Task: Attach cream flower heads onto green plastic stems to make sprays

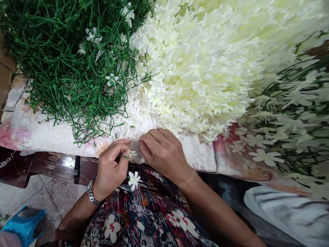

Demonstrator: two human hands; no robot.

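My left hand (111, 168) is closed in a pinch on a thin green stem (125, 157) with a small white flower (131, 153) at its tip. My right hand (161, 151) is closed too, its fingertips meeting the flower from the right. Both hands hover at the table's near edge, over my patterned lap (144, 212). A loose white flower (134, 179) lies on the lap just below them. A watch (91, 193) sits on my left wrist.
A tangle of bare green stems (66, 65) fills the far left of the table. A large heap of cream flowers (205, 61) covers the middle and right. Finished stems with flowers (288, 116) lie at far right. A floral cloth (41, 133) covers the table. A blue stool (24, 224) stands on the floor.
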